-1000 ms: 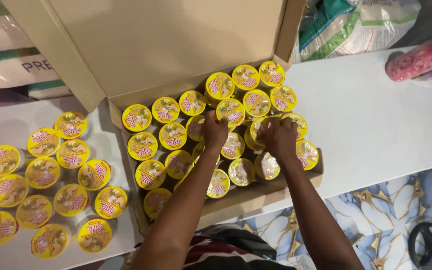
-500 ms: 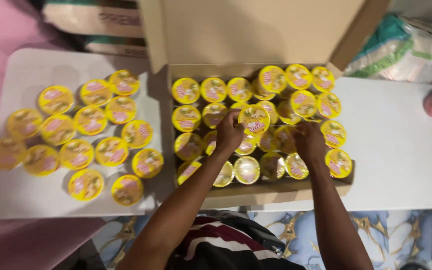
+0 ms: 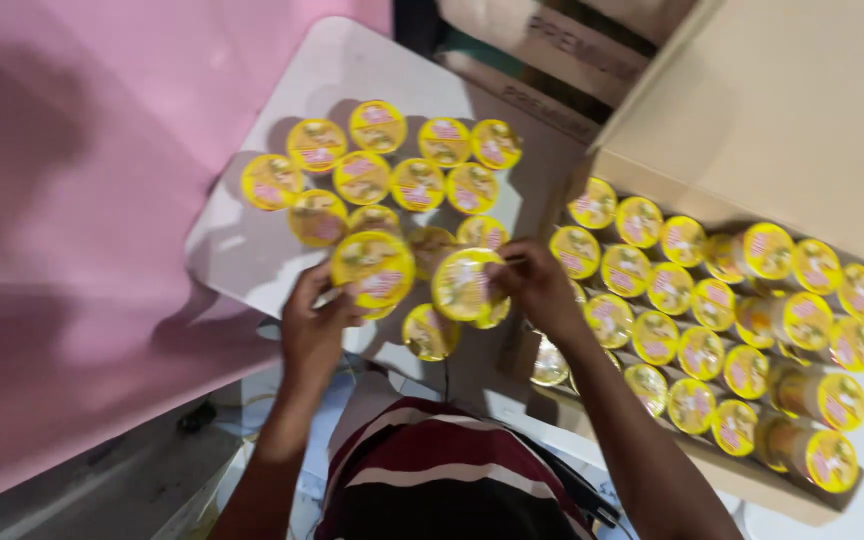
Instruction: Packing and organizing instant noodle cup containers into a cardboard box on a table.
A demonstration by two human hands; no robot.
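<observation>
My left hand [image 3: 312, 322] grips a small round cup with a yellow foil lid [image 3: 373, 268], lifted just above the white table [image 3: 252, 250]. My right hand [image 3: 537, 283] holds a second yellow-lidded cup [image 3: 464, 284] next to it. Both cups hover over the near edge of a cluster of several like cups [image 3: 392, 170] standing on the table. To the right sits an open cardboard box [image 3: 752, 470] packed with several more yellow-lidded cups [image 3: 712, 300], some lying tilted at its right end.
The box's raised flap [image 3: 792, 110] stands over its far side. A pink surface [image 3: 82, 230] borders the table on the left. Other cardboard cartons [image 3: 542, 60] lie beyond the table. My striped shirt [image 3: 452, 490] shows at the bottom.
Both hands have come out of the box and swung left, each now carrying a cup over the cluster on the table. The camera has turned left with them.
</observation>
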